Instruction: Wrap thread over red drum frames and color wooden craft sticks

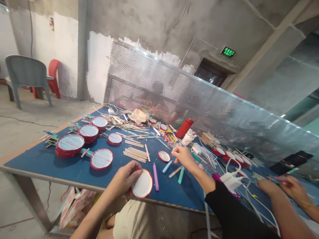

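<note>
My left hand [128, 177] grips a round white disc with a red rim [142, 183] by its left edge, at the front of the table. My right hand [183, 155] hovers over the table with fingers curled together; whether something small is between them cannot be made out. Just left of it lies a small red-rimmed round piece [164, 156] with sticks on it. Below are a light blue marker-like tube [167, 167], a green one [181, 175], a purple one [156, 177] and a wooden craft stick [175, 172].
Several stacked red-rimmed discs with stick handles [69, 144] stand on the left of the blue table [62, 171]. Craft sticks [135, 154] lie mid-table. Behind are a red bottle [184, 128] and a perforated metal screen [149, 79]. A co-worker's hands [294, 189] and white cables are at right.
</note>
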A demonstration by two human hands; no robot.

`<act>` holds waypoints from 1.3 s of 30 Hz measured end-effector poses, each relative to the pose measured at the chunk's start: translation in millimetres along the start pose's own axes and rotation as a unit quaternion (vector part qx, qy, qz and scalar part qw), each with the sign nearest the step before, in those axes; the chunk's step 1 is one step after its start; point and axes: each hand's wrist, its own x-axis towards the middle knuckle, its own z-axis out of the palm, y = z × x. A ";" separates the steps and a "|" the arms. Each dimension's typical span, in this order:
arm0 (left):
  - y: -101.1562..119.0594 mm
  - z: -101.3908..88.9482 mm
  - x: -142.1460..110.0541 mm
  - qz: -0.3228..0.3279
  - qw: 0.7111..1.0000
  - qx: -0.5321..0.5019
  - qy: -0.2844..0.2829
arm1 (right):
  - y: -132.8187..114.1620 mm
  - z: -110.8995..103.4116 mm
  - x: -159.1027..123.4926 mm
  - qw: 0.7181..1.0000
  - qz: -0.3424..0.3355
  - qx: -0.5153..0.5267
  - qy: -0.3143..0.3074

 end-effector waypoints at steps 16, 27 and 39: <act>-4.6 -0.7 -5.7 0.000 0.975 -0.221 -0.017 | -107.7 81.9 -93.1 0.898 -0.100 0.421 -0.076; 2.9 -4.4 -9.8 -0.025 0.958 -0.281 0.050 | -122.6 101.4 -102.5 0.782 -0.004 0.594 -0.189; 4.5 -3.1 -9.6 -0.031 0.977 -0.207 0.051 | -106.3 106.0 -81.9 0.778 0.039 0.601 -0.181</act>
